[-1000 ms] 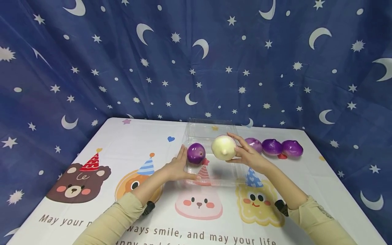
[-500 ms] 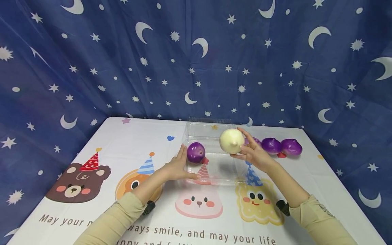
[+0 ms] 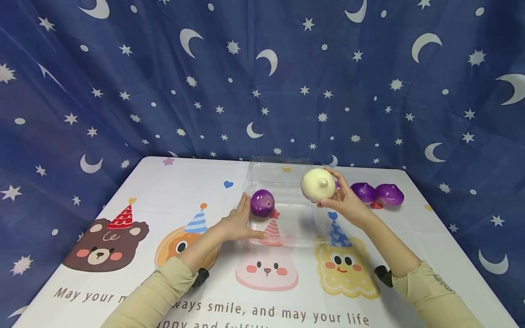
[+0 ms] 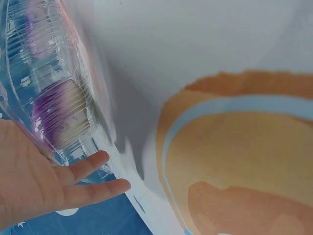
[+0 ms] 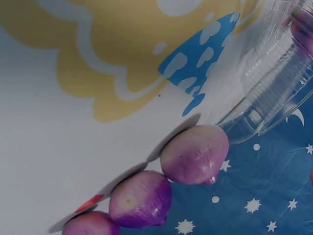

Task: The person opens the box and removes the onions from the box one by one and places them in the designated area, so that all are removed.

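Observation:
My right hand [image 3: 346, 200] grips a pale cream onion [image 3: 316, 186] with a small nub, raised over the right part of a clear plastic clamshell box [image 3: 297, 223]. The box lies with its lid folded back. Inside, at the left, sits a purple onion [image 3: 262, 203], its pale side visible through the ribbed wall in the left wrist view. My left hand [image 3: 237, 225] rests at the box's left side, thumb along the front edge. In the left wrist view its fingers [image 4: 88, 166] stretch out straight beside the plastic.
To the right, a row of purple onions stands on the table: one [image 5: 195, 154] nearest the box, a middle one [image 3: 363, 193] and an outer one [image 3: 390, 195]. The white tablecloth [image 3: 193, 182] has printed cartoon figures. A blue star-patterned curtain [image 3: 262, 91] hangs behind.
My right hand has moved right and slightly up with the pale onion, away from the purple one in the box. The left hand has stayed at the box's left side.

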Motion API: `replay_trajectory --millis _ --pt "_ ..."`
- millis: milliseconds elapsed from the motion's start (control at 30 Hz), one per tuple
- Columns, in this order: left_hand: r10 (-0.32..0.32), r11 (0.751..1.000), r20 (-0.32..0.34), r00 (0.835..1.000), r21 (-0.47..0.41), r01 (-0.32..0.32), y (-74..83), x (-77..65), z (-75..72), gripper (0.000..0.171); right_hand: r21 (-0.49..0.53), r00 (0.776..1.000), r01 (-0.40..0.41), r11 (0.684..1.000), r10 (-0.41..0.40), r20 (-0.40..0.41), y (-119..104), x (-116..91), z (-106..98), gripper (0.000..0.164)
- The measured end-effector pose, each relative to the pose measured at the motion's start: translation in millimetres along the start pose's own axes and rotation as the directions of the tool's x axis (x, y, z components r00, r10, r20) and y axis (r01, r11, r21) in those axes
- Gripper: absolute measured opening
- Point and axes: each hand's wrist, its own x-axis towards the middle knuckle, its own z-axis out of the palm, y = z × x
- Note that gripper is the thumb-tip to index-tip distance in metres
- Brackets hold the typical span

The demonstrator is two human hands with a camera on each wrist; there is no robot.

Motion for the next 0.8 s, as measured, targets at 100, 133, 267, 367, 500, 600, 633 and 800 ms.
replay_trajectory --millis 100,133,267,367,500,600,633,800 --pt "-0.004 1.000 -0.004 1.000 0.002 0.004 0.7 0.7 0.2 0.124 -0.054 1.000 0.001 0.999 -0.001 -0.004 0 -2 -4 0.084" --pt "-0.004 1.000 -0.004 1.000 0.004 0.004 0.5 1.1 0.4 0.124 -0.068 1.000 0.003 0.998 -0.004 -0.008 1 -3 -5 0.083" --pt "-0.001 1.000 0.001 1.000 0.010 0.001 0.6 2.0 -0.5 0.124 -0.122 0.999 0.009 0.992 -0.015 -0.048 4 -7 -10 0.082" --pt "-0.004 1.000 0.005 1.000 0.009 0.004 0.0 2.3 -2.1 0.125 -0.149 0.997 0.010 0.989 -0.020 -0.068 6 -9 -14 0.083" --pt "-0.015 1.000 0.011 1.000 0.002 0.015 -1.2 2.1 -3.4 0.125 -0.179 0.996 -0.006 0.984 -0.009 -0.085 8 -11 -17 0.084" --pt "-0.013 1.000 0.014 1.000 -0.003 0.013 -1.5 2.0 -2.9 0.124 -0.184 0.996 -0.027 0.983 0.010 -0.092 10 -15 -20 0.086" --pt "-0.010 1.000 0.015 1.000 0.000 0.010 -1.3 2.0 -2.6 0.124 -0.183 0.995 -0.033 0.983 0.016 -0.094 11 -17 -22 0.087" --pt "-0.001 1.000 0.009 1.000 0.006 0.001 1.7 2.0 -2.2 0.123 -0.193 0.997 -0.023 0.981 0.008 -0.079 15 -27 -30 0.087"
